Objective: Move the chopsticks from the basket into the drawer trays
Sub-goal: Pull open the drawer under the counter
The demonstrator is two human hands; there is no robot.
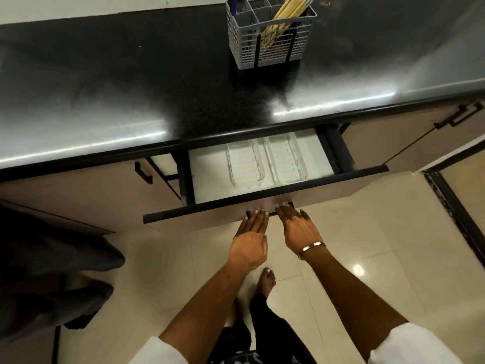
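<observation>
Both arms reach forward and down, bare forearms, white sleeves pushed up near the elbows. Left hand [250, 239] is palm-down, fingers straight and held together, fingertips touching a surface ahead. Right hand [299, 227] sits just beside it, also palm-down, fingers extended and slightly spread, tips on the same surface; silver bangle [311, 248] on the right wrist. Neither hand grips anything. One bare foot [267, 281] shows below between the arms

- One grey basket [271, 35] stood near the counter's far edge.
- One bundle of yellow chopsticks [284, 15] leaned inside it; the single sticks could not be counted.
- Two clear trays [265, 164] lay side by side in one open drawer [262, 203].
- Two hands were at the drawer's front edge.
</observation>
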